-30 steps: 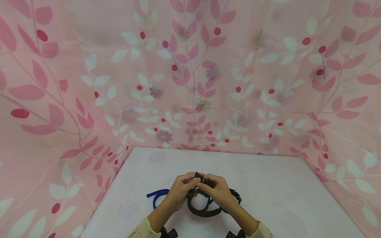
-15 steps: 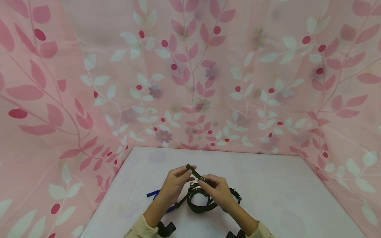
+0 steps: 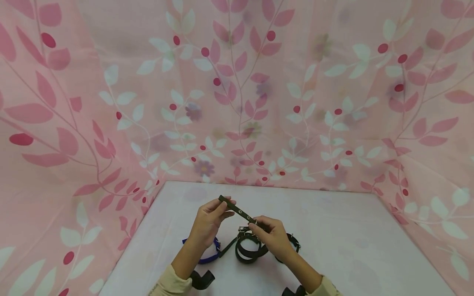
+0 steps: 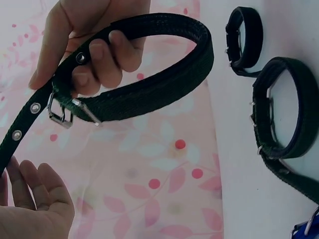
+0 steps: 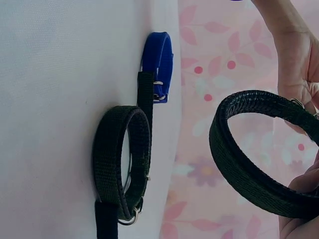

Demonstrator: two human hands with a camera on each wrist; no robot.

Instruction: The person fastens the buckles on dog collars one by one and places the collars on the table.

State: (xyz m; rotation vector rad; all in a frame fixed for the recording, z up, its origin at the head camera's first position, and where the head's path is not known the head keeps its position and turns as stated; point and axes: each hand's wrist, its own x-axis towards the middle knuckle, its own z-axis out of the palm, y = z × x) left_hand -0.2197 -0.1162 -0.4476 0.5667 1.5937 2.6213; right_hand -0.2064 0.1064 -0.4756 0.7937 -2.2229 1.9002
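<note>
A dark green buckled collar (image 4: 159, 107) with metal eyelets is held up between both hands above the table. My left hand (image 3: 205, 224) pinches the free tip of its strap (image 3: 238, 211), which slants down to the right. Near the buckle (image 4: 61, 110), my right hand (image 3: 273, 236) grips the collar, thumb on one side and fingers curled on the other. The strap passes through the buckle, and the padded loop hangs round beyond it. In the right wrist view the loop (image 5: 219, 144) shows at the right, its buckle end partly hidden by the hand.
Below the hands another dark green collar (image 3: 247, 260) lies buckled on the white table (image 3: 333, 230). A blue collar (image 3: 209, 260) is at its left, touched by the green strap's tail. A third dark collar (image 3: 295, 242) sits partly behind the right hand. Pink floral cloth (image 3: 237, 102) surrounds the table.
My left hand has moved up and left with the strap's tip, so a longer eyelet stretch shows between the hands. My right hand stays nearly in place. More of the blue collar is uncovered.
</note>
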